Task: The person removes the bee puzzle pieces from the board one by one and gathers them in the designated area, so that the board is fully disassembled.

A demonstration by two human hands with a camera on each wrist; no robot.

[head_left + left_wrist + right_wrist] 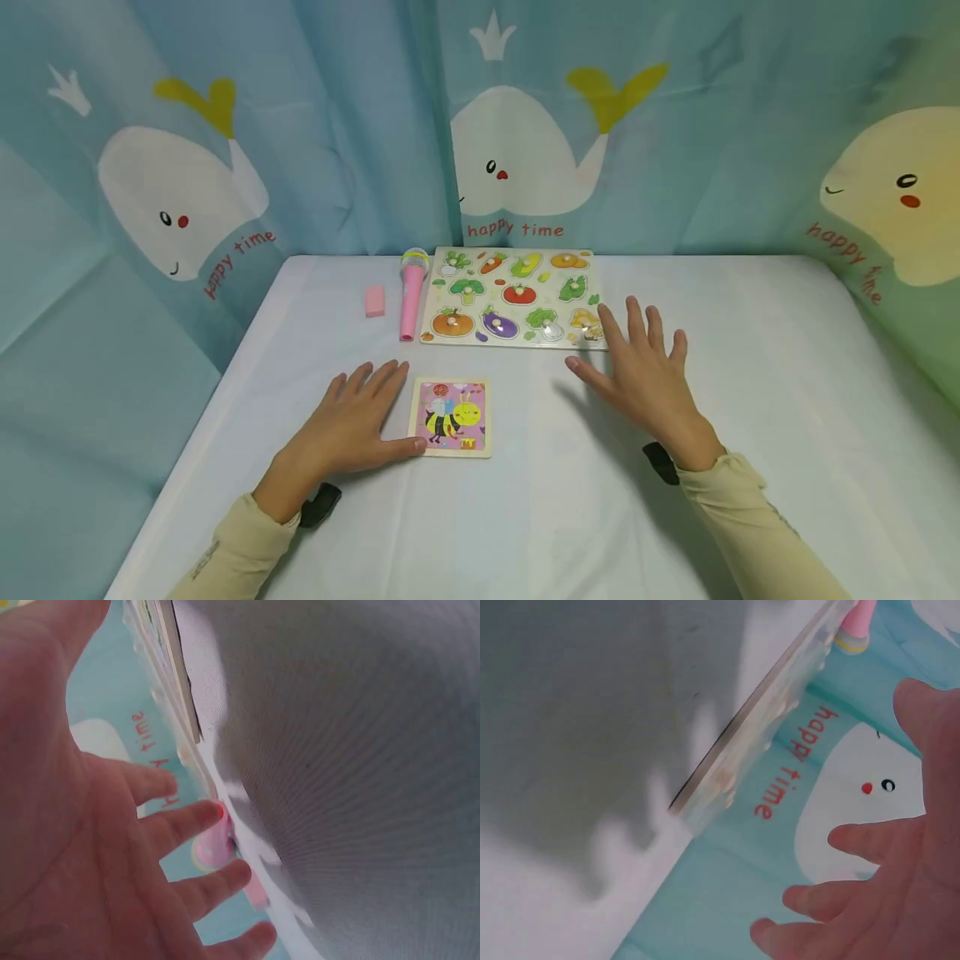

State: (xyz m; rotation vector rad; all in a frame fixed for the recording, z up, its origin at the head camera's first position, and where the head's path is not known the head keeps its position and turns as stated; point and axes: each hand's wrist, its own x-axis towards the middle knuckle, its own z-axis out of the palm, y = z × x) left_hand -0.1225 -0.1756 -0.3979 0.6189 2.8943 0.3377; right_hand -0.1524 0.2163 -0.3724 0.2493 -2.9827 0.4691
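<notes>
A small square bee puzzle [476,442] in a wooden frame lies on the table in the head view. My left hand [352,429] is spread just left of it, thumb tip over its lower left corner; I cannot tell whether they touch. In the left wrist view the palm of the left hand [97,825] holds nothing. Behind lies a vegetable peg puzzle board [487,275] with knobbed pieces. My right hand [648,383] hovers by its lower right corner, fingers apart, holding nothing. The right wrist view shows the board [742,742] edge-on beyond the right hand [885,885].
Left of the peg board lies a pink toy microphone [412,300], and beside it a small pink block [375,302]. The white-covered table [525,517] is bounded by a blue whale-print curtain [375,125] at the back and sides.
</notes>
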